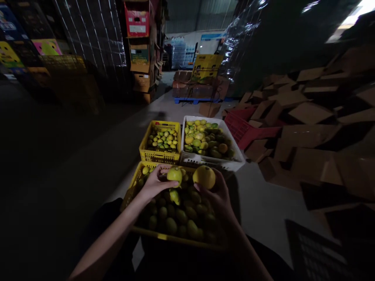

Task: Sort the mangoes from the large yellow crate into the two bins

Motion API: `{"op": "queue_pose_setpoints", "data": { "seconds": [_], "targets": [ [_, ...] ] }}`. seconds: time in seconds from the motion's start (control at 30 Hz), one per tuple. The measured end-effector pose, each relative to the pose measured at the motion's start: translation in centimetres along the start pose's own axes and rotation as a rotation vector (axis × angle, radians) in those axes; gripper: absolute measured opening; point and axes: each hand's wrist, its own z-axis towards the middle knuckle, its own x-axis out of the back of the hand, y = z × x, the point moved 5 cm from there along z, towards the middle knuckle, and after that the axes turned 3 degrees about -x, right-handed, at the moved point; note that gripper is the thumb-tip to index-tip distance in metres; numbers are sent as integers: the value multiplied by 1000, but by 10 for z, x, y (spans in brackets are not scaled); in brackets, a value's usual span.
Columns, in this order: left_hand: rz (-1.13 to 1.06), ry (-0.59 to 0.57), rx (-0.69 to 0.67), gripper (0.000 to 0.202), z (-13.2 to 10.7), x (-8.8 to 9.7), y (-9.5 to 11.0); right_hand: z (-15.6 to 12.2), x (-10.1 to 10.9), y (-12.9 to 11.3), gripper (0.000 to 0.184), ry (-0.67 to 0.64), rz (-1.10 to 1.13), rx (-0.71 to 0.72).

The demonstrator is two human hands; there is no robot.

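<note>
Above the far edge of the near crate [162,236], support one fruit per hand. Keep the left hand [156,182] clamped on the left fruit [175,175], with thumb across the lower front and fingers behind. Keep the right hand [220,192] clamped on the right fruit [204,177], with thumb at the lower left. Apply only enough pressure to prevent slipping, and avoid digging nails into the rind. Maintain a gap between both fruits to avoid bruising. Work low over the crate to shorten any drop, within the lighter zone at the far edge rather than in deep shadow toward the near edge.

Note the shapes: right, larger, round and evenly yellow; left, smaller and greenish yellow. Just below the left fruit, note a tapered lemon [175,196]; cannot tell whether touching.

Identify the containers by material: rigid yellow plastic for the near crate; slotted yellow plastic for the small crate [159,157], beyond the far edge; smooth, thick-rimmed plastic for the white crate [231,165], beyond the far right corner.
</note>
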Motion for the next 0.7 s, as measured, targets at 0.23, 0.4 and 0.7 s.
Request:
{"op": "queue_pose_setpoints", "data": {
  "seconds": [0.23,0.4,0.7],
  "targets": [
    [118,-31,-133,51,3,1,5,1,-7,11,61,-27,-145,133],
    [94,-144,-144,54,1,-8,4,-4,-18,20,64,-165,-128,131],
    [-9,-37,33,37,-3,0,1,-7,-17,5,62,-187,-6,20]
  ]
}}
